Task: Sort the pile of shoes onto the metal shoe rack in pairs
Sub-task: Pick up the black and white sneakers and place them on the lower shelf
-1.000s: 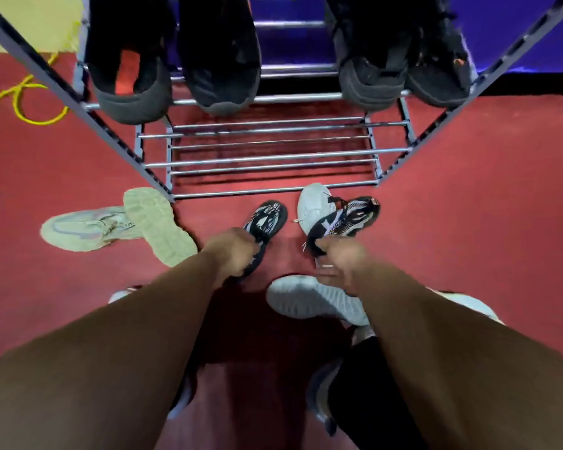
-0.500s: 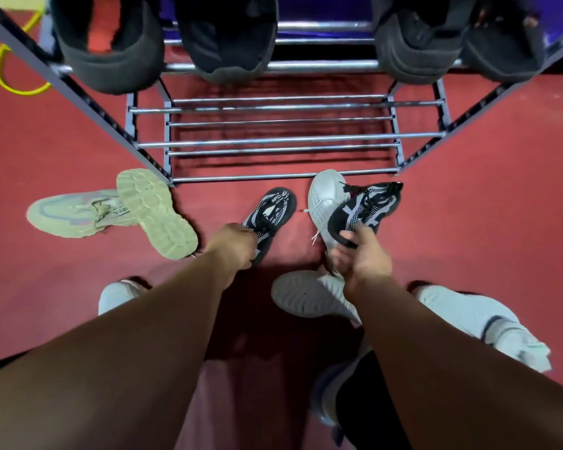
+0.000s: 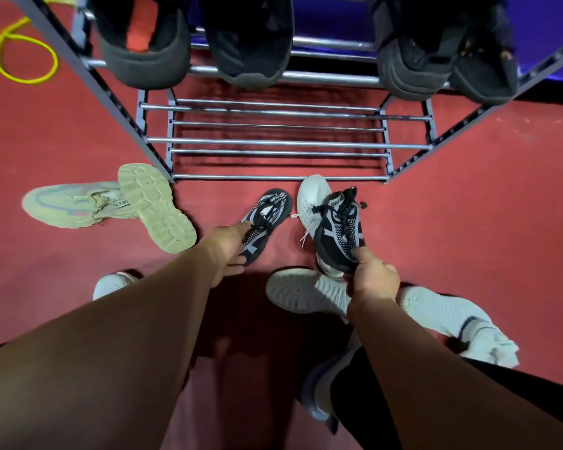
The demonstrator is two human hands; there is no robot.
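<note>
The metal shoe rack (image 3: 273, 142) stands ahead on the red floor, its lower bars bare; two pairs of dark shoes (image 3: 247, 37) sit on the shelf above. My left hand (image 3: 226, 246) grips a black-and-grey knit shoe (image 3: 267, 222) by its toe end, just in front of the rack. My right hand (image 3: 372, 276) holds the matching black-and-grey shoe (image 3: 340, 228) by its toe, lifted above a white sneaker (image 3: 312, 198). Another white shoe (image 3: 306, 293) lies sole-up below my right hand.
Two pale green shoes (image 3: 75, 206) lie at the left, one sole-up (image 3: 155, 206). A white knit shoe (image 3: 452, 319) lies at the right and another white toe (image 3: 111, 284) peeks out by my left forearm. A yellow cable (image 3: 23, 60) loops at the far left.
My right hand has lifted its black-and-grey shoe and turned it upright over the white sneaker. The left hand keeps its hold on the other shoe. The view has moved closer to the rack.
</note>
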